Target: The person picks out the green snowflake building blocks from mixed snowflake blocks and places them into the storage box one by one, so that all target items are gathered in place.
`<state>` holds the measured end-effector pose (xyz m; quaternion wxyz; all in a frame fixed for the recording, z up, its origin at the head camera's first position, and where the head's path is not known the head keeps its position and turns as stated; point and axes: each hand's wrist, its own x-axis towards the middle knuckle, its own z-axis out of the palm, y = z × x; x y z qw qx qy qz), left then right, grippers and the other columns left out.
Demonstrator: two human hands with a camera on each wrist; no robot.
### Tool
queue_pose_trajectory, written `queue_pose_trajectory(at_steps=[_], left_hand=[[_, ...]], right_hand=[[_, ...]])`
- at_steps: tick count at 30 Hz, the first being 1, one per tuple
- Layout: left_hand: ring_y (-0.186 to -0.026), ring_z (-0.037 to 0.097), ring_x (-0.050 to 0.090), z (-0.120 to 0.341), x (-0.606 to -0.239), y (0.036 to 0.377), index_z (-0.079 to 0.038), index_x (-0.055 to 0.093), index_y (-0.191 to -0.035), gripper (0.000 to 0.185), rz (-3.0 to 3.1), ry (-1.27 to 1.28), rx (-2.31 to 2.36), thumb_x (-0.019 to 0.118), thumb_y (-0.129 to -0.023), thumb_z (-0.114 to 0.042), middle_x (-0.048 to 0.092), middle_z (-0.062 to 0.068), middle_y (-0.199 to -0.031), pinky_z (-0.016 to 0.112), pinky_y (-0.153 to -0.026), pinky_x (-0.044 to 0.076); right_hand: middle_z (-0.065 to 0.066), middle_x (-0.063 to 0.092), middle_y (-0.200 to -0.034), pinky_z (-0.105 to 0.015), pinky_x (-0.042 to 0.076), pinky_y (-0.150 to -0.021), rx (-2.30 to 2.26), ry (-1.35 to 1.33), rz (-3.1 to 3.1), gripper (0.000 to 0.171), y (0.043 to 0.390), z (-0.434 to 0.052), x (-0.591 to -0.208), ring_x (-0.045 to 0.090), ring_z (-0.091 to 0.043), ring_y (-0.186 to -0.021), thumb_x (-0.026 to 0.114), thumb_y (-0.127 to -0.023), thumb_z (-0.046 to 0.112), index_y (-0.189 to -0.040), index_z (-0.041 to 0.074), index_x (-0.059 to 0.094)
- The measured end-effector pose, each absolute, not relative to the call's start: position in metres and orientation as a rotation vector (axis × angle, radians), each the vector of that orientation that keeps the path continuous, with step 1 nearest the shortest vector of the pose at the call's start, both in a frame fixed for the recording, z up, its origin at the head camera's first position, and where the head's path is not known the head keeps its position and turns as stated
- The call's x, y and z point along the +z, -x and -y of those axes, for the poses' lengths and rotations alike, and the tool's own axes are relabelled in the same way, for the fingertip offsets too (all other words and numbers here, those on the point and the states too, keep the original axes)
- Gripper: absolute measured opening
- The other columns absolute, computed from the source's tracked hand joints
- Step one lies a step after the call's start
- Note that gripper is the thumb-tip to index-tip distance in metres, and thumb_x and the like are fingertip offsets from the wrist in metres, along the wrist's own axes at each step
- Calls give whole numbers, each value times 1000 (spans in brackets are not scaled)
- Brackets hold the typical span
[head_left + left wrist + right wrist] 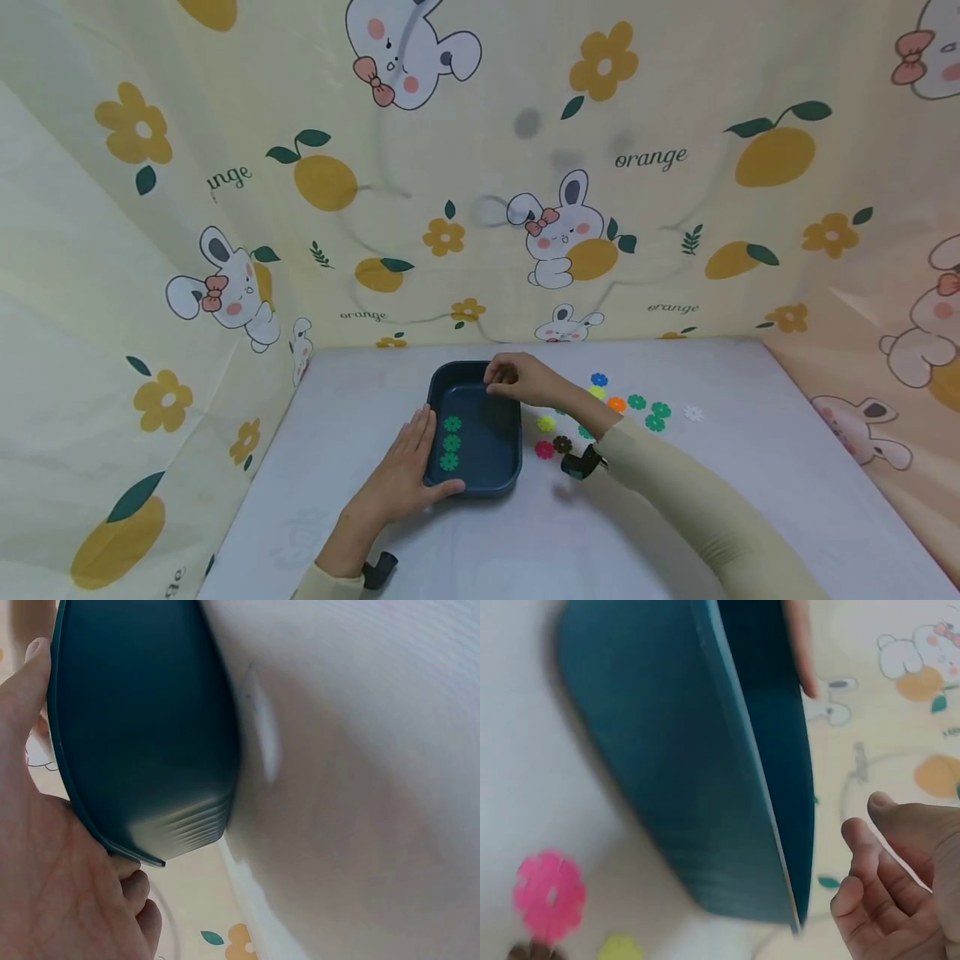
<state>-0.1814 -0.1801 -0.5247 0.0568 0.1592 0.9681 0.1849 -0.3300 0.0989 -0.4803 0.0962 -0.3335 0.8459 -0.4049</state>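
While our left hand (408, 475) rests flat, fingers straight, against the blue tray (495, 479) mid-table, our right hand (521, 379) hovers loosely curled, holding nothing. The tray looks light, rigid, smooth; grip its rim.

head: I'm looking forward and down over the table (675, 517) | my wrist cameras are hugging opposite sides of the tray (142, 735) | all are sharing it
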Motion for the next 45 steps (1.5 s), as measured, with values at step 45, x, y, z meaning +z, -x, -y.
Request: queue_pose_trajectory(at_steps=[45], left_hand=[[-168,27,1,182,-527,180,-4,4,-172,125,-2943,-534,566,67,-93,-76,-1,12,-181,49,-136,11]], right_hand=[[1,61,-91,-29,50,-70,-927,540,-2728,23,283,-252,-545,54,-18,-83,87,-93,20,-109,12,72]])
